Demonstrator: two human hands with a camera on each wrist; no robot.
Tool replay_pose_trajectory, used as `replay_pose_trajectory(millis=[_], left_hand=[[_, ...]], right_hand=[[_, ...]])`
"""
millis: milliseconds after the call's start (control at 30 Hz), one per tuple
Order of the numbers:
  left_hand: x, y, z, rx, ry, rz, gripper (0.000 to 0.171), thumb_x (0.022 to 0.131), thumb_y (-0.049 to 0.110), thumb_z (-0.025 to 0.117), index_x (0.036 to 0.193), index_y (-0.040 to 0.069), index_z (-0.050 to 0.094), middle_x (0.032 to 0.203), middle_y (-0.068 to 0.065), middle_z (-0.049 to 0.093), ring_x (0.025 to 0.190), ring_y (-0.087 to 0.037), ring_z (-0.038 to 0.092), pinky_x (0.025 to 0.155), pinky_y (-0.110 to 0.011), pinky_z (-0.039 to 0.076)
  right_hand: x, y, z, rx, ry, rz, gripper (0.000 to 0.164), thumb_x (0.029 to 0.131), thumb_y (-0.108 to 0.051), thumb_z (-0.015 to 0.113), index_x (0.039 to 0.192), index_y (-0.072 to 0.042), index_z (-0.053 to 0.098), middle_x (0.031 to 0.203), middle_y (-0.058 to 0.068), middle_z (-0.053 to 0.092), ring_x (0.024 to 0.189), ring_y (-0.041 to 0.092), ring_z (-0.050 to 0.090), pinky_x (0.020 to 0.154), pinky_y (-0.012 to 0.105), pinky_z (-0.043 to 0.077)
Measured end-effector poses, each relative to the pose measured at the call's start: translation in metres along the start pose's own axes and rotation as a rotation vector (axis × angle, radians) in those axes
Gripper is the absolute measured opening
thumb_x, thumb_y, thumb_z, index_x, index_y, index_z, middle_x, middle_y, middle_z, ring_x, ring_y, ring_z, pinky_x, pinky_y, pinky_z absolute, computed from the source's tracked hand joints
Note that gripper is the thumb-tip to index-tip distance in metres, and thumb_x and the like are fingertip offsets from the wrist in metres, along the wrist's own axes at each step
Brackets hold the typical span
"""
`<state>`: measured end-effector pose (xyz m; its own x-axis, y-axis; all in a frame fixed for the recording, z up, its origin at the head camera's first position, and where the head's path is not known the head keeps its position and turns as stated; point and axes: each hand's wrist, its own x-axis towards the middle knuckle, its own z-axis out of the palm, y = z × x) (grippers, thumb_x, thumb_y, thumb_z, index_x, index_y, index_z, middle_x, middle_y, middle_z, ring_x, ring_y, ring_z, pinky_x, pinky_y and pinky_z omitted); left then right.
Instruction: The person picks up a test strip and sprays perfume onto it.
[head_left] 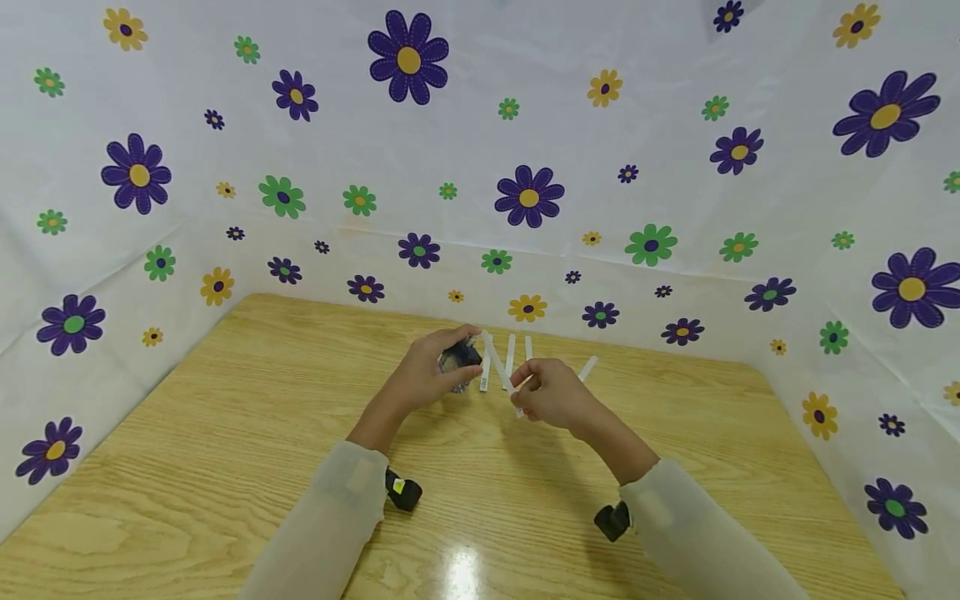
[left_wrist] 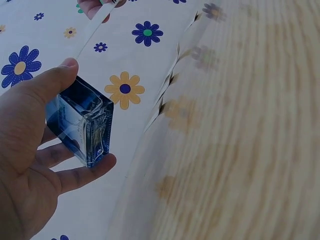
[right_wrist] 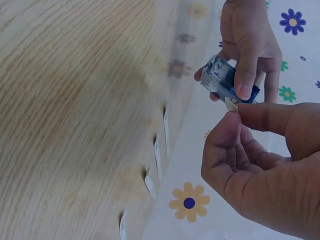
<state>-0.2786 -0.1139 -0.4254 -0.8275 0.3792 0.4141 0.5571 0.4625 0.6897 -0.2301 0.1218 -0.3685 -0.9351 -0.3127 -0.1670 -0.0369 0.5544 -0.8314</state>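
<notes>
My left hand (head_left: 427, 375) grips a squarish blue glass perfume bottle (left_wrist: 82, 120) above the table. The thumb lies along one side of it, with fingers around the other. Opposite, my right hand (head_left: 555, 393) pinches a narrow white paper strip (head_left: 500, 367) between thumb and forefinger. In the head view the strip slants up toward the bottle, its far end near my left fingertips. From the right wrist, only a short tip of the pinched strip (right_wrist: 231, 105) shows, overlapping the bottle (right_wrist: 220, 77). Part of the bottle is hidden behind my left hand.
Several more white strips (head_left: 509, 357) lie on the wooden table (head_left: 225, 417) beyond my hands, one strip (head_left: 589, 367) farther right. Flower-patterned white cloth (head_left: 465, 150) stands around the table's back and sides. Each wrist wears a small black camera (head_left: 405, 493).
</notes>
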Motion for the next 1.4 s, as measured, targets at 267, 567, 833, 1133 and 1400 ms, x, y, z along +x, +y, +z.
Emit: replay_pose_trajectory(millis=[267, 567, 833, 1133, 1400], left_hand=[[0.000, 0.000, -0.001, -0.011, -0.004, 0.011, 0.059, 0.095, 0.033, 0.076, 0.148, 0.017, 0.056, 0.151, -0.006, 0.053, 0.141, -0.028, 0.047, 0.114, -0.049, 0.040], [-0.001, -0.001, -0.001, 0.007, 0.003, 0.009, 0.059, 0.095, 0.031, 0.076, 0.148, 0.015, 0.056, 0.152, -0.005, 0.053, 0.141, -0.029, 0.048, 0.115, -0.050, 0.040], [0.000, 0.001, -0.006, 0.040, 0.024, 0.017, 0.059, 0.095, 0.034, 0.075, 0.149, 0.019, 0.055, 0.151, -0.003, 0.054, 0.141, -0.028, 0.048, 0.113, -0.050, 0.041], [-0.001, 0.003, -0.010, 0.050, 0.020, -0.014, 0.060, 0.095, 0.040, 0.074, 0.150, 0.026, 0.053, 0.151, -0.004, 0.053, 0.141, -0.030, 0.047, 0.113, -0.053, 0.041], [-0.003, 0.005, -0.017, 0.050, 0.040, -0.036, 0.060, 0.095, 0.039, 0.075, 0.150, 0.028, 0.053, 0.150, -0.006, 0.054, 0.139, -0.030, 0.050, 0.112, -0.053, 0.043]], right_hand=[[0.000, 0.000, 0.000, -0.005, 0.000, 0.007, 0.011, 0.098, -0.002, 0.064, 0.109, 0.001, 0.062, 0.097, 0.021, 0.070, 0.077, 0.031, 0.066, 0.073, 0.040, 0.059], [0.001, 0.001, 0.001, -0.002, -0.002, 0.002, 0.012, 0.099, -0.002, 0.063, 0.110, 0.003, 0.062, 0.095, 0.021, 0.070, 0.074, 0.026, 0.065, 0.072, 0.040, 0.059], [0.004, 0.003, 0.003, 0.001, 0.013, 0.019, 0.012, 0.098, -0.003, 0.065, 0.110, 0.001, 0.063, 0.092, 0.018, 0.071, 0.069, 0.021, 0.062, 0.072, 0.041, 0.058], [0.019, 0.008, 0.008, 0.081, 0.007, 0.048, 0.016, 0.098, -0.003, 0.065, 0.113, 0.002, 0.063, 0.087, 0.012, 0.069, 0.068, 0.017, 0.060, 0.070, 0.036, 0.058], [0.039, 0.009, 0.019, 0.162, 0.028, 0.083, 0.022, 0.098, -0.005, 0.065, 0.118, 0.005, 0.063, 0.087, 0.009, 0.065, 0.072, 0.016, 0.058, 0.069, 0.028, 0.057]])
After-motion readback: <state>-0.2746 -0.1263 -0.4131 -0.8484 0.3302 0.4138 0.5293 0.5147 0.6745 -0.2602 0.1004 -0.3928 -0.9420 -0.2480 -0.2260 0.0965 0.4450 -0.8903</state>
